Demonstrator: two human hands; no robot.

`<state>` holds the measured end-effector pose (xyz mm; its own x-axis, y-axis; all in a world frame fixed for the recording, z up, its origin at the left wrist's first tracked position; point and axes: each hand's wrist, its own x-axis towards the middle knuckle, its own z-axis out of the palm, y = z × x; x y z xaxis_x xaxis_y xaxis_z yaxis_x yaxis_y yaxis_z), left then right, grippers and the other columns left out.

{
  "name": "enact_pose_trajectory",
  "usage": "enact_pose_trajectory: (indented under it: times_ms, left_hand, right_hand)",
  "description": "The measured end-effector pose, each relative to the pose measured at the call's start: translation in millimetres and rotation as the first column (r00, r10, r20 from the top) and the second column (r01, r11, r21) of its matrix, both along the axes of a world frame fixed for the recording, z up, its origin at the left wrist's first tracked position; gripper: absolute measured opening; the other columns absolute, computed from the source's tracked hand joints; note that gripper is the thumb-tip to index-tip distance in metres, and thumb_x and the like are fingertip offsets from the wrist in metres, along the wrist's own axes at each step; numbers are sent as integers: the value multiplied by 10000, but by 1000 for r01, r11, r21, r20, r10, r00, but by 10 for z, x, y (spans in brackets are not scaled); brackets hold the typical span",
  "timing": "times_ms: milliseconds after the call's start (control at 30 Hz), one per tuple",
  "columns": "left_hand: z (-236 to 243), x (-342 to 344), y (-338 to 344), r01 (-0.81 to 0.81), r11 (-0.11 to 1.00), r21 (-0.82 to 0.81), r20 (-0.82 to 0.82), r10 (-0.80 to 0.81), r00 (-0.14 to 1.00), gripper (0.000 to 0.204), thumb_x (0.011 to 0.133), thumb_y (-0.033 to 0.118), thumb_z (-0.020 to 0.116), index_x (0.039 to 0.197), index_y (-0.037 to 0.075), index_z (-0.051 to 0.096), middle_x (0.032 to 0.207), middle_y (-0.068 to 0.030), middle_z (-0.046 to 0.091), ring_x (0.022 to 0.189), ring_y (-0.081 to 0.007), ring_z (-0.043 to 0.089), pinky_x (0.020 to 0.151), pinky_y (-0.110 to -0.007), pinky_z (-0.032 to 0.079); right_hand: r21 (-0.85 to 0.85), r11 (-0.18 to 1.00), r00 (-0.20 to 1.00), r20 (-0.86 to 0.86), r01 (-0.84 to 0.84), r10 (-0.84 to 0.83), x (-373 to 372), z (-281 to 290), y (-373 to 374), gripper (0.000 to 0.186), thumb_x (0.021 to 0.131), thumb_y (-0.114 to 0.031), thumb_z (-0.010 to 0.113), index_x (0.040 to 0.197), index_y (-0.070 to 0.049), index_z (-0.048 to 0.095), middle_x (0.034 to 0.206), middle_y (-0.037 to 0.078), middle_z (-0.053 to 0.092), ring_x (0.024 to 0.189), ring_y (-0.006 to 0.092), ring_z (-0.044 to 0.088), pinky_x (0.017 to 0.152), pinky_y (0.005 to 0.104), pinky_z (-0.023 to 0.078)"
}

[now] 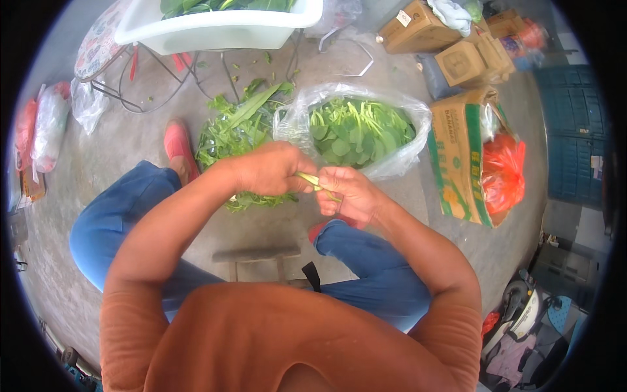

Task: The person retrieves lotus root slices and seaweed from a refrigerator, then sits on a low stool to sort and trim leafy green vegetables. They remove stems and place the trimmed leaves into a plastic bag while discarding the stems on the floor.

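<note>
Both my hands meet in front of me over the floor. My left hand (279,168) is closed around a pale green vegetable stem (307,177). Pinched at the stem's other end are the fingers of my right hand (349,193). Beneath and beyond my left hand lies a loose heap of leafy greens (245,127) on the floor, partly hidden by my forearm. Just beyond my right hand stands an open clear plastic bag (418,124), filled with green leaves and stems (359,134).
A white plastic tub (215,38) of greens rests on a wire-legged stand at the far left. To the right are a cardboard box (457,160) holding a red plastic bag (503,173), and stacked cartons (467,62). A wooden stool (256,254) shows between my legs.
</note>
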<state>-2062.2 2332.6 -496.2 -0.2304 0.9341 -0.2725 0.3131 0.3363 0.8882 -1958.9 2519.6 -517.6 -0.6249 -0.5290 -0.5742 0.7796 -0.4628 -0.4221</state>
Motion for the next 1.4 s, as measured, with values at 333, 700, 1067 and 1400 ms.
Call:
enact_pose_trajectory:
  times_ms: [333,700,1067,1400]
  left_hand:
    - [-272,-212,-236,-23,1000,-6,-172,21,985,143,797,148,599,887,37,601,745,-142,606,684,-292,567,627,-381,429]
    - [-816,-231,-230,-597,785,-164,573,569,590,164,900,179,474,916,27,535,656,-19,530,679,-108,490,668,-242,402]
    - [-845,-180,73,-742,667,-65,454,682,573,184,843,143,570,991,35,560,831,-46,580,736,-146,529,688,-273,437]
    - [-405,-7,757,-640,618,456,-59,739,671,195,701,201,691,868,112,644,851,-71,619,758,-295,593,668,-370,475]
  right_hand:
    - [172,848,846,-111,-501,522,-40,189,-49,219,840,-191,596,925,-1,528,649,54,536,524,101,486,505,243,392]
    - [913,-393,699,208,112,684,-1312,-974,245,199,772,-259,574,906,-133,652,1002,116,612,886,286,596,758,390,475]
    - [856,288,803,-508,430,311,-906,-948,728,96,718,-42,642,791,-48,580,728,24,617,662,108,571,585,266,455]
    - [746,597,836,-504,294,218,-662,459,556,140,796,-72,605,924,-22,576,815,6,603,667,56,516,576,203,392]
